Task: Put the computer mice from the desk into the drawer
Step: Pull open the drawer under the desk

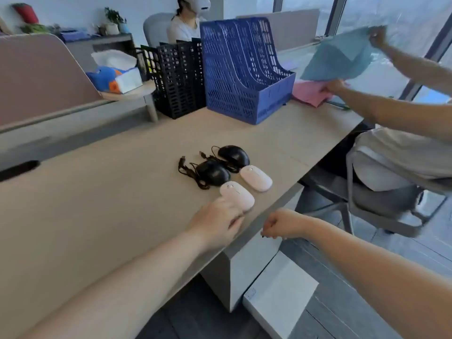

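Two black wired mice and two white wireless mice lie together near the desk's right edge. The nearer white mouse has the fingertips of my left hand on its near end, fingers spread, not closed around it. The farther white mouse lies untouched. My right hand hangs just off the desk edge with its fingers curled in; nothing shows in it. Below it stands a white drawer cabinet, with its front hidden from view.
A blue file rack and a black file rack stand at the back of the desk. At the right, a seated person on a grey chair handles blue and pink folders. A tissue box sits back left.
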`<state>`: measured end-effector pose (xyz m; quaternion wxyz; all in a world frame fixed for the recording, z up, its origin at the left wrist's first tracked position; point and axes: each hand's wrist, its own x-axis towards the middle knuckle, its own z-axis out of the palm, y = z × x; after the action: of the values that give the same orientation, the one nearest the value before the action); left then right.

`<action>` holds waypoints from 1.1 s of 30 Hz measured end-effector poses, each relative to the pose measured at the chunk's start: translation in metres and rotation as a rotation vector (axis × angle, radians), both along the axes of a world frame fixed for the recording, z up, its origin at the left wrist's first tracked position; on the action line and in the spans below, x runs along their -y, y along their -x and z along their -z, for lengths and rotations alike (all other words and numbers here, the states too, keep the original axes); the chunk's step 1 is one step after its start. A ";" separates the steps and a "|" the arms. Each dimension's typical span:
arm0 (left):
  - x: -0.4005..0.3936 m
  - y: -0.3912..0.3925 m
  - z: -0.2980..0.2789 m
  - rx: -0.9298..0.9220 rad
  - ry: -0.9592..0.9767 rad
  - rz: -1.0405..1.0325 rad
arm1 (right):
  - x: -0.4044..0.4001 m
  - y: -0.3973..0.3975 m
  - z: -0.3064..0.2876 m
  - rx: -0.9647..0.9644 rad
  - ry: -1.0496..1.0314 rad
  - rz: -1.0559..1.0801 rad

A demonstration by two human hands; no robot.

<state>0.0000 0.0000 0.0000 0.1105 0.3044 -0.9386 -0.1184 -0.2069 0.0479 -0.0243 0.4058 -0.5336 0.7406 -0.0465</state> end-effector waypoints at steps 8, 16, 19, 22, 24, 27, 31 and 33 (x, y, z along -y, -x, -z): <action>-0.024 0.006 0.053 -0.115 0.104 0.012 | -0.004 0.007 0.083 0.006 0.061 0.180; -0.020 0.009 0.056 -0.168 0.083 -0.017 | 0.004 0.009 0.108 0.143 0.093 0.467; -0.018 0.010 0.059 -0.165 0.102 -0.010 | 0.008 0.006 0.116 0.303 0.025 0.632; -0.020 0.009 0.059 -0.132 0.085 -0.017 | 0.010 0.006 0.117 0.424 -0.005 0.774; -0.020 0.009 0.058 -0.130 0.079 -0.026 | 0.005 0.008 0.118 0.467 -0.002 0.768; -0.021 0.009 0.056 -0.116 0.082 -0.038 | -0.001 0.011 0.119 0.548 0.022 0.771; -0.024 0.009 0.054 -0.074 0.075 -0.035 | -0.002 0.008 0.117 0.486 -0.010 0.757; -0.024 0.009 0.054 -0.072 0.090 -0.031 | -0.002 0.004 0.114 0.471 -0.039 0.763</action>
<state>-0.0092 0.0239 -0.0539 0.1599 0.3091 -0.9336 -0.0852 -0.2110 0.0497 -0.1382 0.5273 -0.1892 0.7725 -0.2989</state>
